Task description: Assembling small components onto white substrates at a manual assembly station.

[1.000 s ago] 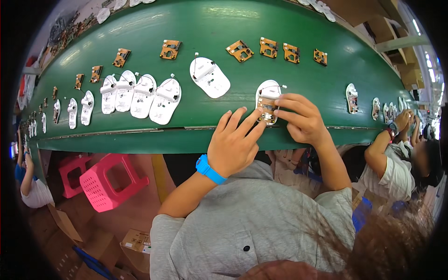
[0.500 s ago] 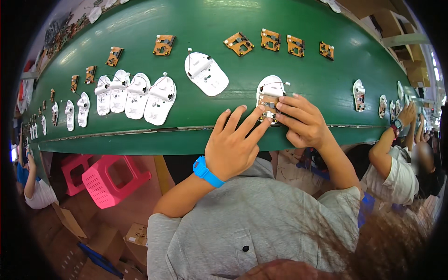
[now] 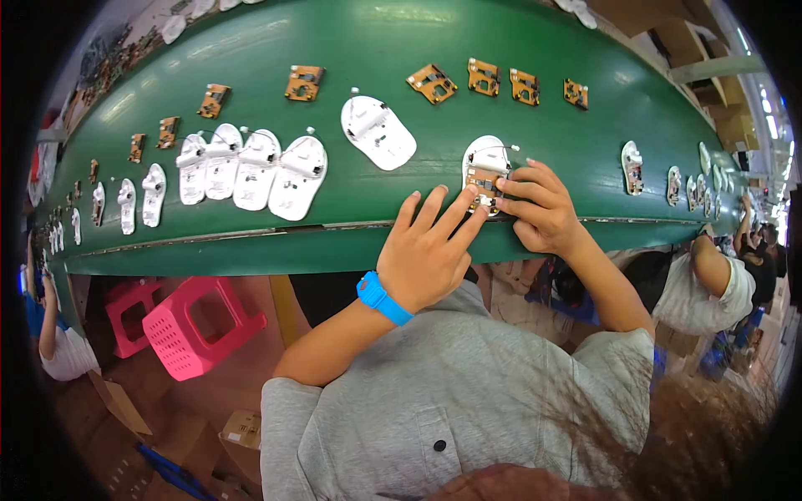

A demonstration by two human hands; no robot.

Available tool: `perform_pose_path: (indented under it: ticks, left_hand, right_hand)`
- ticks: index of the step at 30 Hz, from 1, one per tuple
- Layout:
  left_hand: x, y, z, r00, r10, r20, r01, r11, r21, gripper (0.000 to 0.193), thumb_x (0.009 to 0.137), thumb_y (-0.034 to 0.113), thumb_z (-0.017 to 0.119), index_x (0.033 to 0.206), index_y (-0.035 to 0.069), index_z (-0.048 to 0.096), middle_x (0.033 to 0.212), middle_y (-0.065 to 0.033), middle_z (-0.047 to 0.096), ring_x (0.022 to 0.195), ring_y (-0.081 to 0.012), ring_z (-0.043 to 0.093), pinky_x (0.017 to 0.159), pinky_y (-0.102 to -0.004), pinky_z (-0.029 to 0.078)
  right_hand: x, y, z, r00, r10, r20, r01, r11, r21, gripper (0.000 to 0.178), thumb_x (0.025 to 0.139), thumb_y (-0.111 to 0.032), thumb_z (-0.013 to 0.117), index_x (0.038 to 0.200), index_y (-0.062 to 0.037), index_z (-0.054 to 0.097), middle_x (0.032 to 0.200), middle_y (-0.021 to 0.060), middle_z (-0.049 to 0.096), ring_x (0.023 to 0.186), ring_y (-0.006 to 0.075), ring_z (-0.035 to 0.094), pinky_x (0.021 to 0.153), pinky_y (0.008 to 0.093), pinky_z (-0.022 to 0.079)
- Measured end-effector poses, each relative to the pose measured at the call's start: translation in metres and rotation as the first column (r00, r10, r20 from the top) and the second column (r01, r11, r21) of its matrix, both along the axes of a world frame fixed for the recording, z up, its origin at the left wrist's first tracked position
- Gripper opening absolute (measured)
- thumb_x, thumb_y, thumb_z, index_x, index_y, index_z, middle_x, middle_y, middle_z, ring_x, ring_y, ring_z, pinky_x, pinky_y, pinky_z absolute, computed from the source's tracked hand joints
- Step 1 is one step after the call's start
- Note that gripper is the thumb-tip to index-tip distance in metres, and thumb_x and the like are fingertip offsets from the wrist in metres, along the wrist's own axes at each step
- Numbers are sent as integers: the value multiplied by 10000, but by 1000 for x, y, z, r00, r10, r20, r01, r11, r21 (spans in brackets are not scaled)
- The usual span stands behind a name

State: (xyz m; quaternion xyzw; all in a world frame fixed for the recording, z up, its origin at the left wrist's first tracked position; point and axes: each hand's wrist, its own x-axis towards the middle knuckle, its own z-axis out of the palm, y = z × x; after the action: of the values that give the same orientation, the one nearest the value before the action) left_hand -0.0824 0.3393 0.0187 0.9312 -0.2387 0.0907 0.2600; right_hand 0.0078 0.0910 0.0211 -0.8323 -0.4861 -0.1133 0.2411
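A white plastic mouse-shaped shell [image 3: 486,149] lies at the table's near edge, with a brown circuit board [image 3: 482,177] set over its lower part. My left hand [image 3: 430,255] reaches across from the left, fingers spread, and its index and middle fingertips touch the board's lower left. From the right, my right hand [image 3: 541,209] has its fingers curled at the board's right edge, fingertips pressing there and thumb tucked below. A small white connector on a thin wire sticks out beside the shell's upper right. The fingers cover parts of the board.
Left of my hands lies a single white shell [image 3: 380,134], then a row of white shells [image 3: 299,179]. Loose brown boards [image 3: 305,83] are spread along the green table [image 3: 359,50]. A pink stool [image 3: 196,330] stands below on the left. Another person's arm [image 3: 710,267] is at the right.
My hands stay at the board with only small finger shifts. The view has turned slightly. At the right, the other person's hand has drawn back from the table.
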Motion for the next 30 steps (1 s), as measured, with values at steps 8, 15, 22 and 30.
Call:
perform_pose_path:
  ticks: [8,15,22,30]
  left_hand:
    - [-1,7,1,999,6,50,-2,998,-70,528,823,117,642,1350,146,663,1493,-54,569,1310,-345,529,1105,-507,429]
    - [-1,11,0,998,-7,65,14,993,-115,506,833,119,635,1337,141,671,1469,-53,592,1311,-353,538,1102,-509,438]
    - [-2,12,2,997,2,74,6,995,-98,525,841,129,633,1363,170,660,1487,-60,581,1325,-339,543,1120,-518,436]
    - [-3,15,-1,995,-11,99,17,998,-65,520,859,134,628,1377,175,651,1493,-61,575,1343,-326,537,1131,-517,438]
  right_hand:
    - [8,23,7,927,-268,-262,350,867,354,318,786,50,664,1082,-25,756,1035,109,760,1002,264,718,904,359,577]
    - [30,37,-2,720,-113,-684,511,754,414,305,948,-51,740,1248,3,723,1069,84,764,982,148,714,894,295,568]
    - [22,53,-1,576,82,-813,606,625,492,158,981,-44,725,1116,37,742,1024,78,752,900,120,704,834,270,575]
    - [14,60,15,850,-114,-514,338,866,368,139,913,21,713,1033,-21,771,993,87,740,943,193,692,850,313,550]
